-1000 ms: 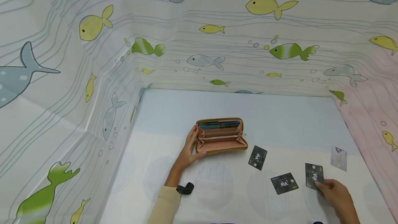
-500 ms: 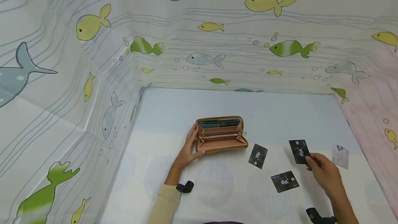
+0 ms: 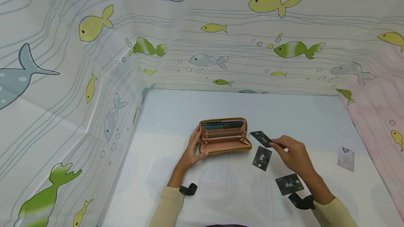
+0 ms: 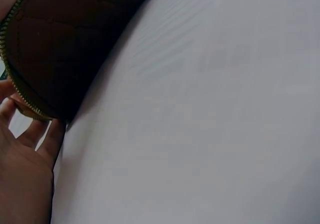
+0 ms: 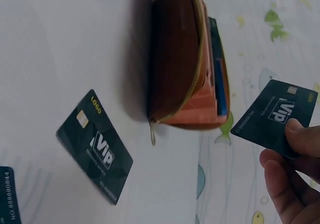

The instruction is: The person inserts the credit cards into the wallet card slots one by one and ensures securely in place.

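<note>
A brown zip-around wallet [image 3: 225, 146] stands unzipped on the table, its pink compartments spread and several cards [image 3: 212, 125] in the back slots. My left hand [image 3: 190, 154] holds its left end, thumb at the front and fingers along the side; in the left wrist view those fingers [image 4: 50, 136] meet the zipped edge. Between thumb and fingers my right hand [image 3: 291, 153] pinches a black VIP card [image 3: 260, 138], raised just right of the wallet. Below it a second black VIP card [image 3: 262, 158] lies flat. The right wrist view shows the pinched card [image 5: 277, 115] apart from the wallet.
A third black VIP card [image 3: 289, 184] lies near my right wrist, partly by the black wrist camera [image 3: 301, 201]. Farther right lies a pale card [image 3: 346, 159]. Fish-printed sheeting [image 3: 214, 48] walls the white table [image 3: 284, 115] at the back and sides.
My right hand has picked up the black card from the right side of the table and carried it left, close to the wallet. The left hand and wallet have stayed put.
</note>
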Motion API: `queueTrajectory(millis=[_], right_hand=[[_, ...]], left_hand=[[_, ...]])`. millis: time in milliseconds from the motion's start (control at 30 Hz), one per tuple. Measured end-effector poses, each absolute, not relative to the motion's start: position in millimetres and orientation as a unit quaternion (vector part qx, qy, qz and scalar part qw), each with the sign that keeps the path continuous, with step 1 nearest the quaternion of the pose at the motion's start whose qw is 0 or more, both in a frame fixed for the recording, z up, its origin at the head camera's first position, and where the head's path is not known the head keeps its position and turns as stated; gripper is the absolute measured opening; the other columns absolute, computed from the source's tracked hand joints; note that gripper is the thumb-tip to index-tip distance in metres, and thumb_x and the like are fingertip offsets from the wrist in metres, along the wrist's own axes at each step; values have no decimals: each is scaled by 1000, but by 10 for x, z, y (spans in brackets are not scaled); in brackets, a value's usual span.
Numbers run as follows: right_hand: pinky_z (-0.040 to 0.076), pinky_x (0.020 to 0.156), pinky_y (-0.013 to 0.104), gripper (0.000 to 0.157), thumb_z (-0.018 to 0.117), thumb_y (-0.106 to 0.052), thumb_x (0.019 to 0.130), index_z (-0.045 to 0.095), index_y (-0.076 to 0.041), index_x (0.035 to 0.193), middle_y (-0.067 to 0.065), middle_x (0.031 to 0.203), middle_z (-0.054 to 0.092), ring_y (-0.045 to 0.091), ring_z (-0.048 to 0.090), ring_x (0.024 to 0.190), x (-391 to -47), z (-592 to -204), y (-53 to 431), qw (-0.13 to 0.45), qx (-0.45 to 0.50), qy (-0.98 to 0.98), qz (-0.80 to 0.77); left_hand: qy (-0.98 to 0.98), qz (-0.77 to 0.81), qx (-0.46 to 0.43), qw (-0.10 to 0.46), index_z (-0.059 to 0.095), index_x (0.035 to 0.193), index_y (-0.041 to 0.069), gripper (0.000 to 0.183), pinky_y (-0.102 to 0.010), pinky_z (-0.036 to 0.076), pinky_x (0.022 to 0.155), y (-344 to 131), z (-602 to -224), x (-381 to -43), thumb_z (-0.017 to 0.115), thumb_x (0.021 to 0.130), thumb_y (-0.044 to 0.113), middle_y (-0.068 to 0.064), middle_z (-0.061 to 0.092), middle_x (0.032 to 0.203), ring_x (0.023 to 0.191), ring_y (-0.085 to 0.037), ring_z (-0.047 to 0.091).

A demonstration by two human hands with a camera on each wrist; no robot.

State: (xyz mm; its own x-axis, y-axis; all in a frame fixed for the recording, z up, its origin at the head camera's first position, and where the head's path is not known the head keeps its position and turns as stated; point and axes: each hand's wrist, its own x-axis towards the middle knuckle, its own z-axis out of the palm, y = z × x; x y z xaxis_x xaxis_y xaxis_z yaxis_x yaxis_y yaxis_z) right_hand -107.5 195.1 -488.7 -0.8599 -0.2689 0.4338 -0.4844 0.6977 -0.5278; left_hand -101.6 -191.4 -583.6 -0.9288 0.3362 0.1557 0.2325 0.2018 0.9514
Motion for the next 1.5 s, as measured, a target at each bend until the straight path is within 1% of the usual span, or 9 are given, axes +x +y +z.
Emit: queueTrajectory(millis=[167, 333, 433, 667, 867, 1067, 1233, 1433, 1500], right_hand=[[39, 55, 9, 23, 82, 7, 75, 79, -6, 93, -5, 76, 69, 1, 49, 64, -1174, -4870, 1840, 151, 246, -898, 333], [42, 53, 12, 23, 80, 7, 76, 79, -6, 95, -6, 77, 69, 1, 48, 64, -1224, -4837, 1748, 132, 264, -892, 342], [44, 52, 16, 22, 80, 5, 78, 79, -7, 96, -7, 77, 68, 1, 48, 64, -1244, -4814, 1702, 119, 275, -890, 345], [42, 52, 18, 21, 78, 4, 82, 78, -6, 101, -7, 79, 66, 1, 46, 64, -1283, -4782, 1643, 107, 297, -885, 342], [42, 52, 17, 21, 76, 5, 83, 77, -4, 102, -4, 81, 67, 1, 46, 65, -1319, -4766, 1601, 105, 312, -881, 341], [44, 54, 18, 20, 77, 3, 83, 77, -6, 101, -4, 82, 67, 1, 48, 67, -1345, -4752, 1550, 102, 324, -881, 329], [43, 54, 17, 21, 77, 4, 82, 76, -6, 101, -4, 83, 67, 1, 48, 67, -1359, -4761, 1530, 102, 341, -873, 333], [43, 54, 17, 23, 77, 7, 81, 77, -6, 101, -2, 85, 68, 1, 49, 68, -1371, -4751, 1501, 110, 362, -862, 339], [43, 54, 17, 24, 78, 7, 81, 77, -6, 101, -2, 85, 68, 1, 49, 68, -1374, -4742, 1486, 111, 363, -862, 336]], left_hand=[[775, 605, 177, 35, 8, 163, 14, 97, -64, 27, 115, -1942, -6019, -1042, 70, 89, 3, -13, -9, 169, 155, -36, 6], [771, 610, 180, 34, 9, 163, 19, 94, -61, 28, 116, -1950, -6042, -1047, 71, 91, 17, -8, -8, 169, 156, -30, 7], [771, 610, 180, 33, 9, 163, 19, 94, -59, 29, 116, -1948, -6047, -1051, 71, 92, 18, -9, -8, 169, 156, -28, 8], [771, 608, 187, 30, 8, 162, 8, 95, -65, 29, 114, -1921, -5973, -1041, 67, 89, -1, -18, -9, 168, 154, -40, 8], [767, 610, 193, 43, 8, 158, -7, 90, -70, 28, 111, -1897, -5677, -984, 66, 89, -2, -29, -9, 164, 151, -48, 8], [774, 603, 188, 46, 8, 157, -8, 89, -69, 29, 112, -1886, -5575, -963, 65, 89, -3, -29, -8, 164, 152, -47, 8], [766, 614, 186, 44, 9, 158, -6, 91, -69, 28, 111, -1889, -5636, -976, 67, 88, -3, -33, -8, 163, 152, -47, 7], [763, 617, 189, 30, 9, 162, 11, 92, -54, 32, 116, -1923, -5966, -1025, 69, 92, 8, -17, -8, 168, 156, -31, 7], [762, 618, 188, 37, 8, 162, 10, 92, -54, 32, 116, -1924, -5925, -1021, 68, 92, 8, -17, -9, 168, 156, -32, 6]])
